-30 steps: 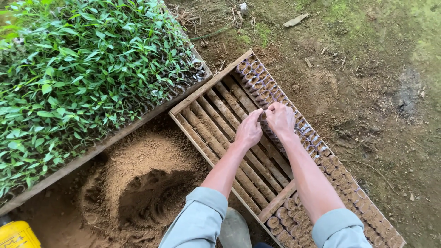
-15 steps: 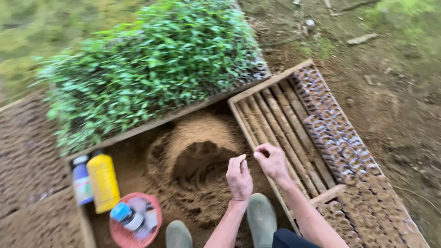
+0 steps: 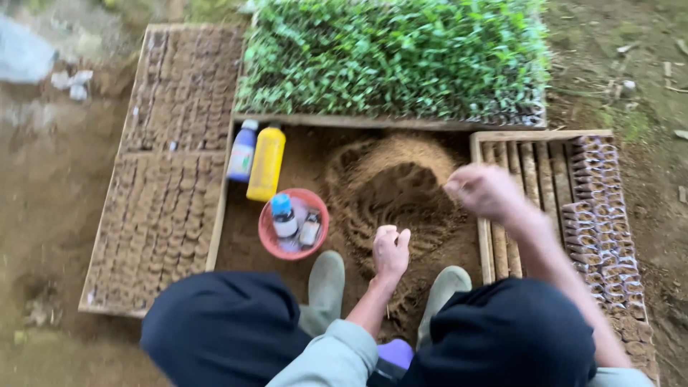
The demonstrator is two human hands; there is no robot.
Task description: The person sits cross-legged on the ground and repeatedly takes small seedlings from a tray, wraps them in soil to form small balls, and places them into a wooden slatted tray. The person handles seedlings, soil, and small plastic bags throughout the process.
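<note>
Brown soil mound [image 3: 390,190], left hand [image 3: 390,251] fisted above, right hand [image 3: 487,192] blurred

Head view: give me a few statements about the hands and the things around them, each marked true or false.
1. The left hand is closed over the soil mound. True.
2. The right hand grips the yellow bottle. False: the bottle lies apart, beside the red bowl.
3. The red bowl holds small bottles. True.
4. The seedling tray is bare of plants. False: it is full of green seedlings.
</note>
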